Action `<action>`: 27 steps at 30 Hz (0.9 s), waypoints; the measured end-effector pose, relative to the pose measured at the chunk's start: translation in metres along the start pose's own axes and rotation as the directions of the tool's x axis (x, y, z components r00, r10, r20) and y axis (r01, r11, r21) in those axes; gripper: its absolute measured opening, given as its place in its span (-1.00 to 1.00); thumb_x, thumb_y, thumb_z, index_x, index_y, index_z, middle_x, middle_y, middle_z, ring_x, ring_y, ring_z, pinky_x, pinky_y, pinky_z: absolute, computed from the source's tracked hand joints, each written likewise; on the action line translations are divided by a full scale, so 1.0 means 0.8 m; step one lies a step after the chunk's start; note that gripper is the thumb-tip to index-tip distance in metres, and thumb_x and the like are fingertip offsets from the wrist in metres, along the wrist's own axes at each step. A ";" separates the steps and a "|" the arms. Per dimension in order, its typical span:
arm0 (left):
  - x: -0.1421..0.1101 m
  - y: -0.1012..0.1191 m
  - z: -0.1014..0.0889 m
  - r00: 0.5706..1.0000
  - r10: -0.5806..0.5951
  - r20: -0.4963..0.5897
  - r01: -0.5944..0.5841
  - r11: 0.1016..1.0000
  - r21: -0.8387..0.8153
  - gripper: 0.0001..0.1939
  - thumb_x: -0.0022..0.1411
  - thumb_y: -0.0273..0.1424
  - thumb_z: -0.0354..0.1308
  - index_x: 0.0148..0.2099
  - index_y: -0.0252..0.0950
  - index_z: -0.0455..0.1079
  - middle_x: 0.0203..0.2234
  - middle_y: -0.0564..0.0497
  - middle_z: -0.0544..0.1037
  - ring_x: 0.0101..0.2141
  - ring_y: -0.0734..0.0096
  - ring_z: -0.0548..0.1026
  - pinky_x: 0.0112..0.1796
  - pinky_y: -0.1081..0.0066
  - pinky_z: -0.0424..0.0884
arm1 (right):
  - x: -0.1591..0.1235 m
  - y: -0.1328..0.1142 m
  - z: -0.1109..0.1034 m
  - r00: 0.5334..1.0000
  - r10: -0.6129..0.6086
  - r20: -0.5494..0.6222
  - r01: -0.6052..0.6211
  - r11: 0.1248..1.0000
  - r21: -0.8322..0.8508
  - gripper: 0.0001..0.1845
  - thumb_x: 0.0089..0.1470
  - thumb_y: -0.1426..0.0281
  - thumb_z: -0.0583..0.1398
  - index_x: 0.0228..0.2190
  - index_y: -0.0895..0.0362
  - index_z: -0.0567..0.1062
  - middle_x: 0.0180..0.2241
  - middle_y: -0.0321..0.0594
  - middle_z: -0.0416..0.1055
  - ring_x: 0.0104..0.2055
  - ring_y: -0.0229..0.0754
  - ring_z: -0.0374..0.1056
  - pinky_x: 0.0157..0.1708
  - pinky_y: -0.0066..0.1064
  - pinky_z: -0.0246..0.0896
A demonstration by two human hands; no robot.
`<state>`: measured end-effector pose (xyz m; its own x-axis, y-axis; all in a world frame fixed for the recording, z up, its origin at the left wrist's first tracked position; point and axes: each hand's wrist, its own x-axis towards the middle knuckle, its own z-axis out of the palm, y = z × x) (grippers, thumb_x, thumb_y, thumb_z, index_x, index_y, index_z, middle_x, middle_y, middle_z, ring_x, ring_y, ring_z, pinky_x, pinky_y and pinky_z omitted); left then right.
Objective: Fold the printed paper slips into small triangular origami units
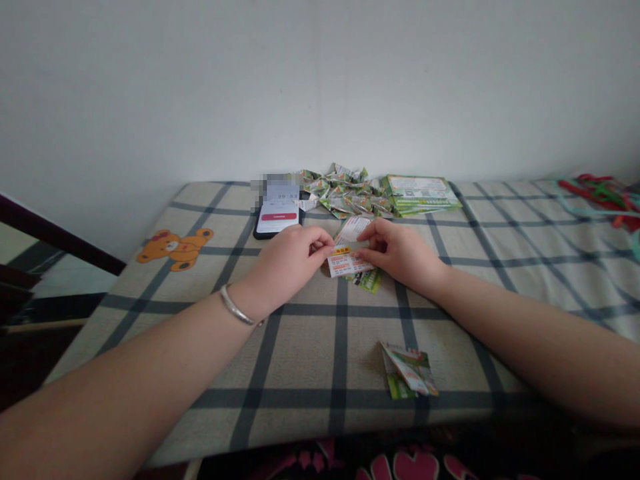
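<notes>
Both hands meet over the middle of a checked cloth-covered table (pixel 310 347). My left hand (pixel 290 261) and my right hand (pixel 400 253) each pinch an edge of a small printed paper leaflet (pixel 347 257), which is partly folded, its upper half tilted up. The fingers of both hands are closed on it. A silver bangle (pixel 237 308) sits on my left wrist. A green piece of paper (pixel 369 280) lies under the leaflet.
A phone (pixel 277 212) with a lit screen lies behind my left hand. Several folded leaflets (pixel 345 193) are heaped beside a flat stack of leaflets (pixel 420 193). One folded leaflet (pixel 407 370) lies near the front edge. Coloured cords (pixel 605 193) lie far right; a bear print (pixel 175 247) at left.
</notes>
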<state>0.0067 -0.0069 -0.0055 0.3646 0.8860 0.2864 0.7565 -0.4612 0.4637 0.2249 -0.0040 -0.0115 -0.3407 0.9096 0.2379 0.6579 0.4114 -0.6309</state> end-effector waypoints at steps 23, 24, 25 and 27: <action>0.002 0.000 0.001 0.974 0.222 0.048 -0.227 0.957 0.183 -0.88 0.27 -0.45 0.14 -0.30 -0.35 0.48 -0.35 -0.06 0.52 -0.25 0.27 0.44 -0.19 0.27 0.36 | 0.012 0.005 0.000 0.992 -0.122 0.046 0.129 0.966 -0.225 -0.83 0.02 0.31 0.30 -0.49 0.14 0.48 -0.50 -0.29 0.40 -0.46 -0.28 0.23 -0.46 -0.44 0.01; 0.002 0.000 0.002 0.971 0.236 0.046 -0.241 0.953 0.182 -0.88 0.28 -0.45 0.13 -0.28 -0.35 0.48 -0.33 -0.07 0.52 -0.24 0.28 0.44 -0.17 0.27 0.37 | 0.012 0.005 -0.001 0.991 -0.122 0.047 0.130 0.965 -0.226 -0.83 0.02 0.31 0.30 -0.49 0.14 0.49 -0.49 -0.28 0.41 -0.46 -0.28 0.24 -0.46 -0.44 0.02; 0.002 -0.001 0.003 0.967 0.253 0.042 -0.256 0.950 0.177 -0.88 0.28 -0.46 0.13 -0.26 -0.36 0.48 -0.31 -0.07 0.52 -0.23 0.28 0.43 -0.16 0.27 0.37 | 0.013 0.005 -0.001 0.991 -0.123 0.048 0.131 0.965 -0.225 -0.83 0.02 0.31 0.30 -0.48 0.14 0.49 -0.49 -0.28 0.41 -0.45 -0.27 0.24 -0.46 -0.44 0.02; 0.002 -0.003 0.005 0.955 0.294 0.035 -0.296 0.941 0.165 -0.89 0.28 -0.48 0.13 -0.23 -0.35 0.49 -0.28 -0.07 0.51 -0.21 0.29 0.43 -0.14 0.27 0.37 | 0.013 0.006 -0.001 0.991 -0.124 0.048 0.132 0.968 -0.214 -0.86 0.02 0.32 0.30 -0.46 0.14 0.51 -0.48 -0.28 0.42 -0.45 -0.27 0.25 -0.45 -0.44 0.03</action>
<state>0.0079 -0.0045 -0.0096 0.5898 0.7124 0.3802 0.6935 -0.6881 0.2135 0.2250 0.0073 -0.0112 -0.4515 0.8476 0.2787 0.7356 0.5304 -0.4215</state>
